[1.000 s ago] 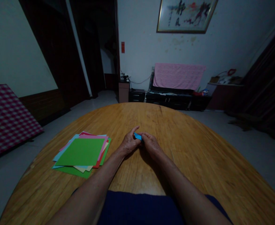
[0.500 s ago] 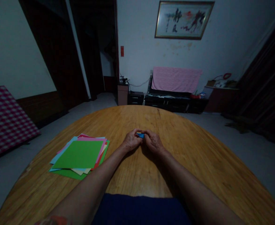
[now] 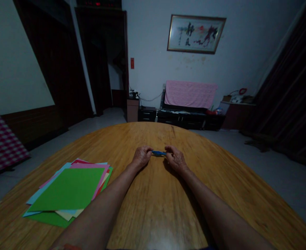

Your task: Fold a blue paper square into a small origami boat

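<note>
Both my hands rest on the round wooden table [image 3: 220,180] near its middle. Between them lies a small folded piece of blue paper [image 3: 158,152], stretched out flat and narrow. My left hand [image 3: 142,157] pinches its left end with curled fingers. My right hand [image 3: 176,159] pinches its right end in the same way. A stack of coloured paper sheets [image 3: 68,189], green on top with pink, red, light blue and cream edges showing, lies on the table to the left of my left forearm.
Beyond the table stand a low dark cabinet [image 3: 184,118] with a pink cloth [image 3: 189,94] draped over it, a framed picture [image 3: 196,33] on the wall and a dark doorway [image 3: 101,62]. A red checked cloth [image 3: 0,142] is at the far left.
My hands have drawn slightly apart, and the blue paper between them now shows as a longer, flatter strip. The camera tilted, so the table and paper stack sit lower in view.
</note>
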{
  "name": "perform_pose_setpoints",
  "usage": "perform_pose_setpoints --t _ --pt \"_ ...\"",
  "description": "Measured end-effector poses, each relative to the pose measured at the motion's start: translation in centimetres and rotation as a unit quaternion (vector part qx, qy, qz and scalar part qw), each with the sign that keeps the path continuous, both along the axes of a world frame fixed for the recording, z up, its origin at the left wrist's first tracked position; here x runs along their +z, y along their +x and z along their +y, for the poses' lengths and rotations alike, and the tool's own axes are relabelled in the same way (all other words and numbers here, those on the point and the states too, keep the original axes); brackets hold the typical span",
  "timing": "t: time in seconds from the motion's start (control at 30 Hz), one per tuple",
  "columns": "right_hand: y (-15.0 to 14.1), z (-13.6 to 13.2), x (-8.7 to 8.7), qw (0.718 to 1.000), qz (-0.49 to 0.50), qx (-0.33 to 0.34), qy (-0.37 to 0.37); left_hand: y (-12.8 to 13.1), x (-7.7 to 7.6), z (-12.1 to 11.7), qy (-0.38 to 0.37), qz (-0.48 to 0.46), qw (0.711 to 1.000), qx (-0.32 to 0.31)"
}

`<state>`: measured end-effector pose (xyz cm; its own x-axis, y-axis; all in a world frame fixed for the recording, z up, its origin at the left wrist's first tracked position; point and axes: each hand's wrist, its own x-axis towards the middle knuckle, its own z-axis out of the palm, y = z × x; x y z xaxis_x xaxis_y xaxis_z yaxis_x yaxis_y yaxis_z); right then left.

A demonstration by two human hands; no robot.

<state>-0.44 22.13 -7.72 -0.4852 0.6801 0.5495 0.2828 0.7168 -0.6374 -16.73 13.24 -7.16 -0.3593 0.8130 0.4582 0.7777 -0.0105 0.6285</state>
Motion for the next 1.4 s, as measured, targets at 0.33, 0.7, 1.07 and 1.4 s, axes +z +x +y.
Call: perform_pose_setpoints --t 0.33,0.7,1.07,1.4 --pt "0.1 0.5 -0.6 0.999 0.009 -0.028 0.036 -0.6 -1.1 0.4 0.002 -0.004 1.000 0.002" --pt "-0.5 0.5 -0.5 0.989 -0.083 -0.027 0.123 -0.6 -1.2 0.4 0.025 0.025 0.999 -0.011" --pt "-0.8 -0.2 0.2 0.989 -0.082 -0.005 0.120 0.0 0.0 -0.2 0.002 0.022 0.999 -0.028" --pt "-1.8 -0.4 0.1 0.988 -0.110 0.001 0.106 -0.1 -0.2 0.4 -0.022 0.043 0.999 0.020"
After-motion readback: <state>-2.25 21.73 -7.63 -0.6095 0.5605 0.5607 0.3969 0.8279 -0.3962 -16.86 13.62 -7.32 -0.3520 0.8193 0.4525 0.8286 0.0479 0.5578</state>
